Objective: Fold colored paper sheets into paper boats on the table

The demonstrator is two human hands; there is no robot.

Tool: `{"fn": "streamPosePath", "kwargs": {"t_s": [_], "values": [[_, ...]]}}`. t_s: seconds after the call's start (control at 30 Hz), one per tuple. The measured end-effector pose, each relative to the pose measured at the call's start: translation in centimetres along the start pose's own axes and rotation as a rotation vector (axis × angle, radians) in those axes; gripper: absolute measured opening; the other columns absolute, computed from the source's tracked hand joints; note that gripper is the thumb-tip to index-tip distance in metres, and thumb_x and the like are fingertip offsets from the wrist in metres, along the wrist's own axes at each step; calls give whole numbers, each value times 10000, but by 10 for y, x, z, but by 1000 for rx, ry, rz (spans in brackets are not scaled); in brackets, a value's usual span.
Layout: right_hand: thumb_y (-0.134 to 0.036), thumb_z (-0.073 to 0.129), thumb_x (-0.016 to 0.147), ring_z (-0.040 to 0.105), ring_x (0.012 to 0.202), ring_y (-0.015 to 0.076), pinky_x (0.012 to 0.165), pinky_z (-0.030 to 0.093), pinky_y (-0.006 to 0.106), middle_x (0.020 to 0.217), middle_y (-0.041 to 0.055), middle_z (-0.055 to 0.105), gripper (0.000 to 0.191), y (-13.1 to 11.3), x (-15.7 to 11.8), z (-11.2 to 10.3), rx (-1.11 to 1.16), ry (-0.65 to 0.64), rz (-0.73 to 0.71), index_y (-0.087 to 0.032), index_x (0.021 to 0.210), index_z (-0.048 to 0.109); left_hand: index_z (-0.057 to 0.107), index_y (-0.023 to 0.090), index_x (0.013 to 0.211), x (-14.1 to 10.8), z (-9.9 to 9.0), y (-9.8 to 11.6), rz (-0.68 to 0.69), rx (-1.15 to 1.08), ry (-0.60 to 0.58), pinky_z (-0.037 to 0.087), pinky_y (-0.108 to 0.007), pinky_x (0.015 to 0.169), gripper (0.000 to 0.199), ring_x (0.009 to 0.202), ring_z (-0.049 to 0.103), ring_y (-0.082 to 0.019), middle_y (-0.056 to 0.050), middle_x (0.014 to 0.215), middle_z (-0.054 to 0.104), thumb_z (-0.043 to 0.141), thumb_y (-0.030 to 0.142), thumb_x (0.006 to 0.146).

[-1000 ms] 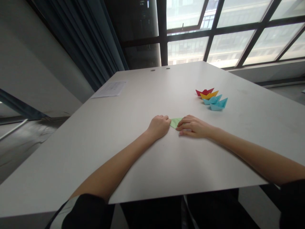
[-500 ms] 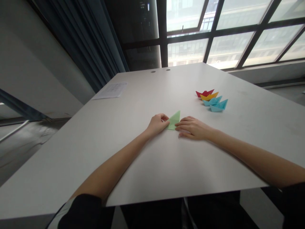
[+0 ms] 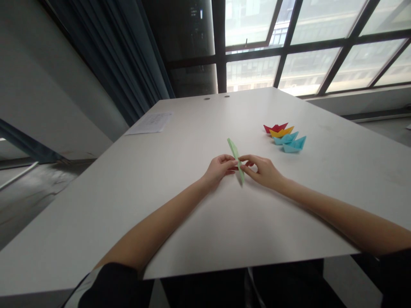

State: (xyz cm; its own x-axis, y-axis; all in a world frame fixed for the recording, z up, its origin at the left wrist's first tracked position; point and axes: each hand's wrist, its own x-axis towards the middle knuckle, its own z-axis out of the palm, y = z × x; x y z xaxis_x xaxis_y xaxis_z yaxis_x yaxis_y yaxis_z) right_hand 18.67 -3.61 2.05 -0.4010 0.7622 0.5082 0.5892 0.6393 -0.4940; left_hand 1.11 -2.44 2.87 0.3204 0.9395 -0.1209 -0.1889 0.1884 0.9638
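Note:
A light green folded paper [image 3: 234, 149] is held edge-up between my two hands, above the white table. Its long thin edge faces me, slanting from upper left to lower right. My left hand [image 3: 221, 168] pinches it from the left with thumb and fingers. From the right, my right hand [image 3: 261, 170] grips it between thumb and forefinger near its middle. Fingertips cover part of the paper. Farther off to the right stand folded paper boats: a red boat [image 3: 275, 128], a yellow boat [image 3: 281, 132] and two light blue ones, the nearer blue boat [image 3: 294, 145] being closest to me.
The white table [image 3: 192, 231] stretches away toward the window [image 3: 253, 70]. A printed sheet [image 3: 150, 123] lies at its far left edge. Two round holes sit near the far end, and a blue curtain [image 3: 138, 55] hangs beyond the left side.
The green paper, earlier seen as a flat triangle near the tabletop, is now turned edge-on and raised. My right hand has gone from resting fingers at its edge to pinching it.

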Motion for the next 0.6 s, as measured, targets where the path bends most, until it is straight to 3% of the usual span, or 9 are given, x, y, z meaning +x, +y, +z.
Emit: {"fn": "streamPosePath", "kwargs": {"t_s": [0.27,0.6], "values": [[-379,571,777,640,736,160,705,518,311,882,54,662,383,-2,1,1,136,18,53,-196,1108,509,537,143,875,-2,-1,1,5,48,12,461,-233,616,353,652,631,-125,-31,744,646,733,291,621],[-272,550,776,640,759,152,728,509,304,911,51,657,362,-3,0,4,125,-13,36,-203,1127,499,527,149,929,-3,0,2,107,314,36,492,-244,582,295,632,619,-123,-24,774,633,617,142,648]]}}
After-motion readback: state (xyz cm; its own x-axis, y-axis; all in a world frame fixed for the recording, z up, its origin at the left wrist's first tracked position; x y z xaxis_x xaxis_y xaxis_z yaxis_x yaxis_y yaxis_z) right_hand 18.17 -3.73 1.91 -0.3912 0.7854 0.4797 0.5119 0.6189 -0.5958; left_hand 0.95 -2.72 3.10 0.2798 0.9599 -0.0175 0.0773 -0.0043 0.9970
